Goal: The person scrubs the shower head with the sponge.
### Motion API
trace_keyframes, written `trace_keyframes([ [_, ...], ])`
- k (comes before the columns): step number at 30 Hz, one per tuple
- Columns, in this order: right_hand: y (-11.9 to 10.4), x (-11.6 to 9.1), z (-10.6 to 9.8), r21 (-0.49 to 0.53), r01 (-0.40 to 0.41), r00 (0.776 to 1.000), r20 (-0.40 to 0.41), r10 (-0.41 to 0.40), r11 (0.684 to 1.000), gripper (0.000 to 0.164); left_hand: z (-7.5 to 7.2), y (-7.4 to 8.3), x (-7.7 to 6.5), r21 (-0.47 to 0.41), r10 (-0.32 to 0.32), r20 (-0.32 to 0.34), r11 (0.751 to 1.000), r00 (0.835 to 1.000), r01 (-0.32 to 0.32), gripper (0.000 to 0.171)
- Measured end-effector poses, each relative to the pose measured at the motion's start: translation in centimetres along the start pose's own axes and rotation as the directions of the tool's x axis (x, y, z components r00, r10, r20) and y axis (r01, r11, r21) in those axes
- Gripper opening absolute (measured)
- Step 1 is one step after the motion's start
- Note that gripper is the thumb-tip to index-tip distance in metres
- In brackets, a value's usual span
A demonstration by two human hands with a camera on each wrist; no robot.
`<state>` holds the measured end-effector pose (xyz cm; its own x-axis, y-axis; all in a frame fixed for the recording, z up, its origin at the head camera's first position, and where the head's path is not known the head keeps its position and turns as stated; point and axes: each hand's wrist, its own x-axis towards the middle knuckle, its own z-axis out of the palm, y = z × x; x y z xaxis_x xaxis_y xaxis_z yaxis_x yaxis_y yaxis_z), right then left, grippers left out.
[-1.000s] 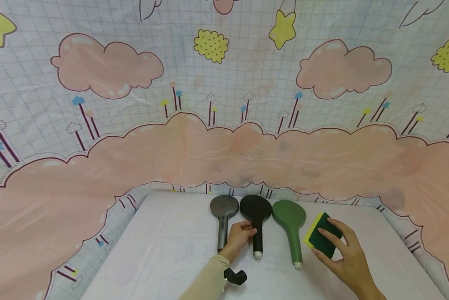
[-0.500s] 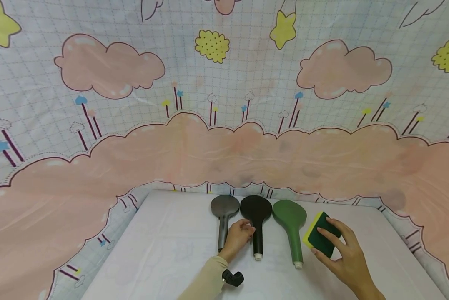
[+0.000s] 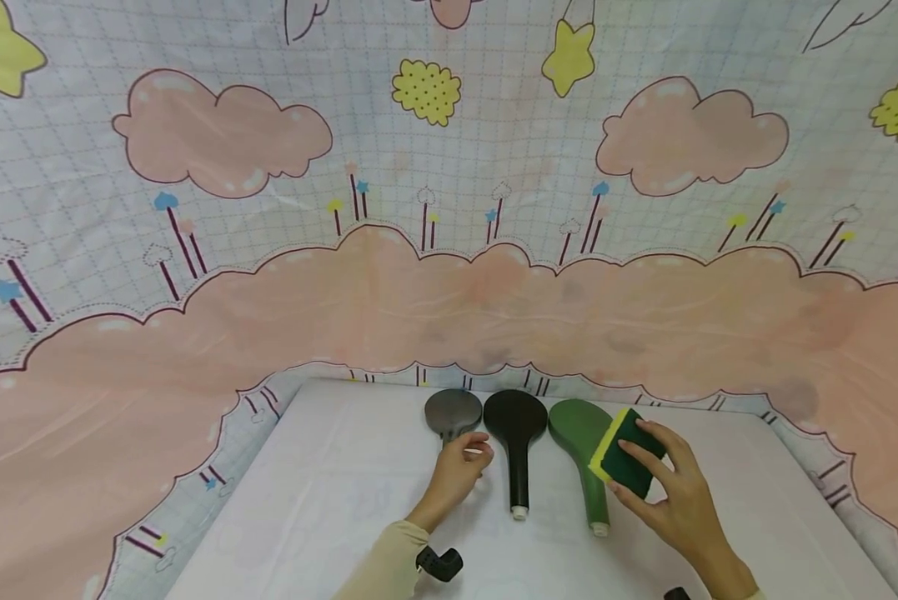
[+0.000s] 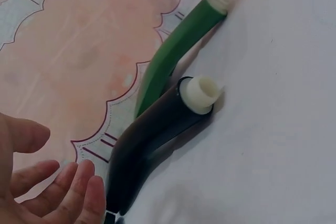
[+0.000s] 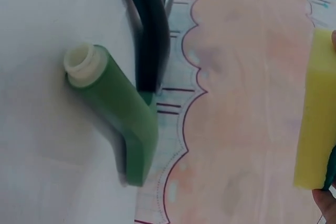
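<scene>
Three handheld shower heads lie in a row, face down: a grey one (image 3: 452,412), a black one (image 3: 514,417) and a green one (image 3: 578,423). My left hand (image 3: 452,475), fingers loosely bent and holding nothing, overlaps the grey handle in the head view. In the left wrist view its fingers (image 4: 84,187) are spread beside the black handle (image 4: 147,135). My right hand (image 3: 681,496) grips a yellow and dark green sponge (image 3: 629,458) between thumb and fingers. The sponge overlaps the green handle in the head view; in the right wrist view its yellow side (image 5: 317,108) shows.
All three shower heads rest on a white table (image 3: 328,500), near its back edge. White threaded ends (image 3: 600,528) point toward me. Behind the table hangs a cloth backdrop (image 3: 464,308) with clouds and stars. Dark wrist cameras (image 3: 441,564) sit at my sleeves.
My left hand has moved left, from the black handle to over the grey one. The right hand has carried the sponge left, so it now overlaps the green shower head.
</scene>
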<state>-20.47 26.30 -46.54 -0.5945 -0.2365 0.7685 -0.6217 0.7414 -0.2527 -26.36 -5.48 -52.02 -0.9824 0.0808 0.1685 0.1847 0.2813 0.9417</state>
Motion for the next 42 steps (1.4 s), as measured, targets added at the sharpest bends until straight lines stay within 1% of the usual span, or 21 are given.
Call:
trace_keyframes([
  [4, -0.3, 0.2, 0.5, 0.023, -0.008, 1.000, 0.003, 0.008, 1.000, 0.057, -1.2, 0.0, -0.4, 0.005, 0.014, -0.017, 1.000, 1.000, -0.014, 0.029],
  [7, -0.5, 0.4, 0.9, 0.035, -0.007, 1.000, -0.008, 0.007, 0.999, 0.056, -2.0, -0.1, -0.5, 0.020, 0.013, -0.036, 1.000, 0.999, -0.012, 0.028],
  [14, -0.7, 1.3, 2.0, 0.071, 0.006, 1.000, -0.028, -0.004, 0.997, 0.053, -3.7, -0.5, -0.5, 0.032, 0.011, -0.112, 0.999, 0.994, -0.007, 0.029],
  [18, -1.1, 1.9, 2.4, 0.105, -0.003, 1.000, -0.029, 0.006, 0.994, 0.055, -4.5, -1.1, -0.5, 0.032, -0.003, -0.144, 0.999, 0.990, 0.007, 0.029],
  [22, -1.6, 2.6, 3.0, 0.119, -0.011, 0.999, -0.028, 0.015, 0.993, 0.057, -5.1, -1.7, -0.6, 0.006, -0.031, -0.170, 0.999, 0.985, 0.032, 0.029],
  [24, -1.8, 2.8, 3.2, 0.119, -0.019, 1.000, -0.022, 0.022, 0.993, 0.058, -5.3, -1.9, -0.6, -0.011, -0.043, -0.170, 0.999, 0.985, 0.041, 0.031],
  [27, -2.2, 2.9, 3.6, 0.126, -0.035, 0.999, -0.010, 0.037, 0.991, 0.059, -5.3, -2.1, -0.6, -0.022, -0.082, -0.162, 0.997, 0.983, 0.079, 0.036],
  [29, -2.3, 2.9, 4.0, 0.133, -0.041, 0.999, -0.005, 0.042, 0.990, 0.060, -5.3, -2.3, -0.6, 0.000, -0.101, -0.147, 0.995, 0.984, 0.102, 0.038],
  [31, -2.4, 2.8, 4.4, 0.135, -0.043, 0.999, -0.003, 0.044, 0.990, 0.060, -5.2, -2.5, -0.7, 0.049, -0.109, -0.131, 0.992, 0.985, 0.116, 0.041],
  [35, -2.4, 2.6, 5.2, 0.128, -0.034, 0.999, 0.000, 0.035, 0.991, 0.061, -5.2, -3.0, -0.7, 0.140, -0.109, -0.108, 0.982, 0.988, 0.124, 0.045],
  [39, -2.5, 2.5, 5.9, 0.132, -0.031, 1.000, 0.005, 0.030, 0.991, 0.061, -5.0, -3.0, -0.6, 0.150, -0.124, -0.087, 0.979, 0.988, 0.137, 0.053],
  [42, -2.6, 2.4, 6.1, 0.142, -0.039, 0.999, 0.009, 0.038, 0.989, 0.061, -4.7, -3.0, -0.4, 0.164, -0.122, -0.063, 0.978, 0.991, 0.131, 0.061],
])
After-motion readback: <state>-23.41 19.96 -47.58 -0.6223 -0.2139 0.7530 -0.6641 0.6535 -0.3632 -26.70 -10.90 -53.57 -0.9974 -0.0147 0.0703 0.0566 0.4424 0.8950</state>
